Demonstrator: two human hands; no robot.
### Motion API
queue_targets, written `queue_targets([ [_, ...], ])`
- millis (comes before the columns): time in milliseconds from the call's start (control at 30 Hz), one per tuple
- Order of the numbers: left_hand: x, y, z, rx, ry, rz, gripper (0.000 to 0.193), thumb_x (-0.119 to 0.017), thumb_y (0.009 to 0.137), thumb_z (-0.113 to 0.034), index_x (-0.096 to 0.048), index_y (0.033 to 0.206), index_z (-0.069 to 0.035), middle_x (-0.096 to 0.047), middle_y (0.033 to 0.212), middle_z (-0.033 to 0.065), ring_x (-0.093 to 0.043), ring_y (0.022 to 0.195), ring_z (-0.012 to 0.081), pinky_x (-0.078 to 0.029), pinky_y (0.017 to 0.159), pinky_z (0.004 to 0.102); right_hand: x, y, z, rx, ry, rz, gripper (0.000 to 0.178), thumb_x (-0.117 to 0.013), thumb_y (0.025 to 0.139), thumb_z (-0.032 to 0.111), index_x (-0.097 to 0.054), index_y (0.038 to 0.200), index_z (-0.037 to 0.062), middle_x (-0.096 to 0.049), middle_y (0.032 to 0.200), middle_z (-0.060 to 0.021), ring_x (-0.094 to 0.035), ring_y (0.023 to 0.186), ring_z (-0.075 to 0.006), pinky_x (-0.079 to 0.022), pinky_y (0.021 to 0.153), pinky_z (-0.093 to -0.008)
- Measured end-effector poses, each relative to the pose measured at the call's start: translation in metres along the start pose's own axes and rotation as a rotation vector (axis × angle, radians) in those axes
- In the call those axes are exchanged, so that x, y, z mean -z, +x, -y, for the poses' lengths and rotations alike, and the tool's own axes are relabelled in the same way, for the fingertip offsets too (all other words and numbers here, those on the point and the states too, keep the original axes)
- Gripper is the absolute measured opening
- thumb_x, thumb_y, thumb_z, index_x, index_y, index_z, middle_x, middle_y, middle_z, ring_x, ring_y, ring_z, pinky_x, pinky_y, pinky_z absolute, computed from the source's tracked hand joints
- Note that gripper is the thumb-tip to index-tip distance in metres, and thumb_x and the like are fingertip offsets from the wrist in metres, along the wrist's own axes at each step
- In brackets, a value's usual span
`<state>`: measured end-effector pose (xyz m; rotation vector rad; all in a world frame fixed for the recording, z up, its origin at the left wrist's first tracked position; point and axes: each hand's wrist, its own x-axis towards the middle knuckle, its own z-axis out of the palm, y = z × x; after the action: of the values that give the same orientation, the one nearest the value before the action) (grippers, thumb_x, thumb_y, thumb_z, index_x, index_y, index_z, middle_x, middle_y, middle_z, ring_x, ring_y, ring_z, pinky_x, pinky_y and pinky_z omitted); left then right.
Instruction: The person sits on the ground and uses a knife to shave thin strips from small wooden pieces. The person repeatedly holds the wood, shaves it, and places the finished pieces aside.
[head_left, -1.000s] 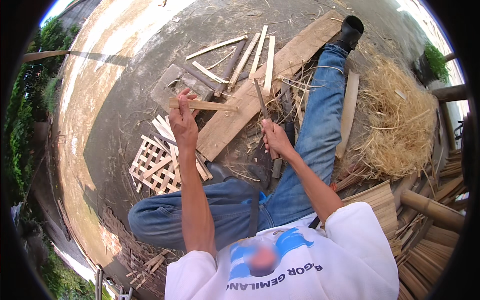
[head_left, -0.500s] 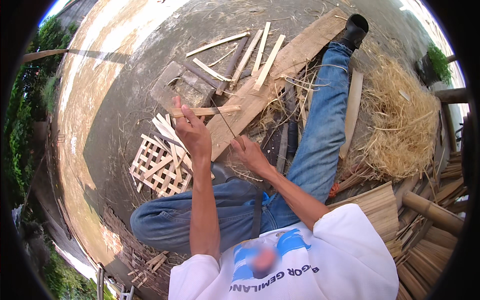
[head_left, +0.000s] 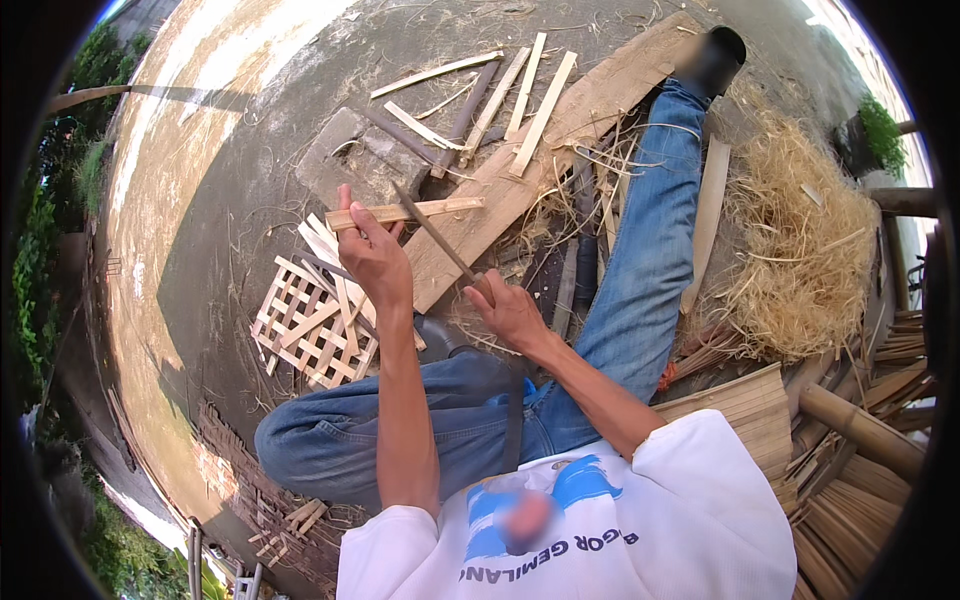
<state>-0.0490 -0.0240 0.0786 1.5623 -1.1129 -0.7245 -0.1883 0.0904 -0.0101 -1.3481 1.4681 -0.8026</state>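
Observation:
My left hand (head_left: 375,260) is closed on the left part of a short bamboo strip (head_left: 440,208), one finger pointing up past it. The strip lies sideways above the wooden plank (head_left: 480,222). In my right hand (head_left: 508,312) is the handle of a knife (head_left: 432,236), its long narrow blade slanting up and left. The blade's upper part crosses the strip just right of my left hand; whether it touches the wood I cannot tell. A woven bamboo lattice (head_left: 300,325) lies below my left hand, with loose strips (head_left: 318,242) over it.
A flat stone block (head_left: 345,160) sits beyond my left hand. Several cut strips (head_left: 545,112) lie across the plank's far side. My outstretched leg (head_left: 650,215) lies right of the plank, beside a heap of shavings (head_left: 800,240). Bamboo poles (head_left: 860,430) are at the right.
The knife has turned, so its blade now shows broader and points further left. My left hand and the bamboo strip have shifted slightly left.

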Motion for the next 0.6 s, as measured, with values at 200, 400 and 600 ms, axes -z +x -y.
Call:
queue_targets([
  [200, -0.002, 0.004, 0.000, -0.012, -0.014, -0.031, 0.047, -0.037, 0.112, -0.026, -0.045, 0.149, 0.002, -0.058, 0.129, 0.0207, -0.068, 0.098, 0.0216, -0.067, 0.080, 0.0360, 0.005, 0.017, -0.019, -0.091, -0.028, -0.023, 0.044, -0.057, 0.103, 0.042, -0.053, 0.098, -0.0015, -0.064, 0.078, -0.0327, -0.063, 0.080, -0.0551, -0.049, 0.066, -0.0571],
  [400, 0.003, 0.006, 0.004, -0.012, -0.062, -0.033, 0.047, -0.038, 0.112, -0.028, -0.047, 0.147, 0.002, -0.060, 0.123, 0.0190, -0.067, 0.099, 0.0211, -0.066, 0.081, 0.0347, 0.013, 0.013, -0.034, -0.187, -0.077, 0.020, 0.049, -0.052, 0.104, 0.047, -0.054, 0.096, -0.0017, -0.064, 0.080, -0.0353, -0.063, 0.086, -0.0564, -0.049, 0.071, -0.0588],
  [600, -0.003, -0.001, 0.002, -0.050, -0.041, -0.041, 0.046, -0.037, 0.112, -0.026, -0.047, 0.147, 0.002, -0.059, 0.130, 0.0197, -0.068, 0.102, 0.0230, -0.066, 0.081, 0.0354, 0.026, 0.012, -0.048, -0.176, -0.063, -0.065, 0.050, -0.053, 0.104, 0.047, -0.055, 0.094, -0.0023, -0.063, 0.077, -0.0325, -0.062, 0.083, -0.0548, -0.049, 0.072, -0.0545],
])
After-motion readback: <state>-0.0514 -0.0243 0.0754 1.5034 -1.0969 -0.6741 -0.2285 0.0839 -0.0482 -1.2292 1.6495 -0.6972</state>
